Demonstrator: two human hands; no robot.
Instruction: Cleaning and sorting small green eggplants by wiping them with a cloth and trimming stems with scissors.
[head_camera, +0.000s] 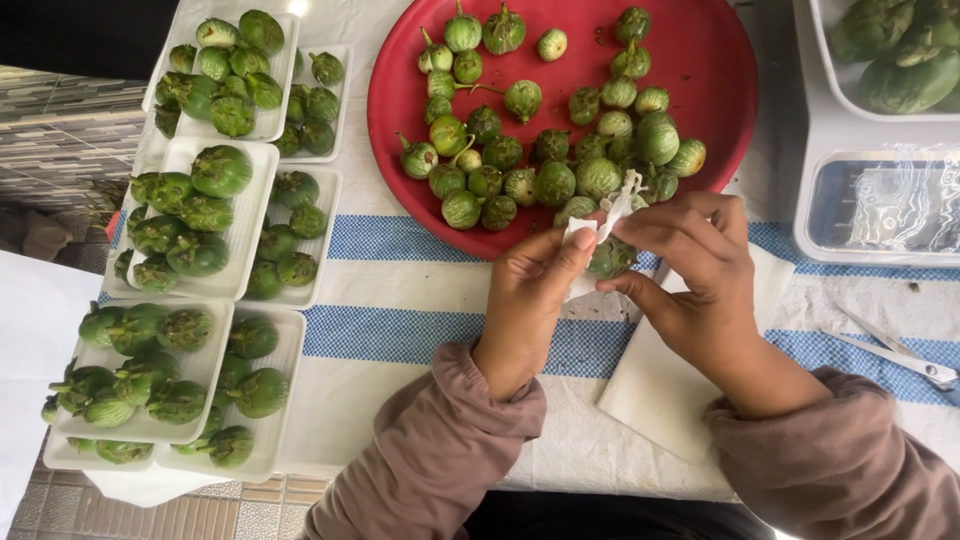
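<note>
My left hand (530, 290) and my right hand (690, 275) meet over the near edge of a large red round tray (700, 60). Together they pinch a small clear plastic bag (598, 235) with a few small green eggplants inside. The bag's twisted top sticks up between my right fingers. Many loose small green eggplants (540, 150) lie on the red tray just beyond my hands. Both arms wear brownish sleeves.
Several white foam trays (250, 215) filled with green eggplants are stacked at the left. A stack of flat white bags (660, 390) lies under my right wrist. Scissors (900, 355) rest at the right. A white scale (880, 200) holding larger green vegetables stands at the upper right.
</note>
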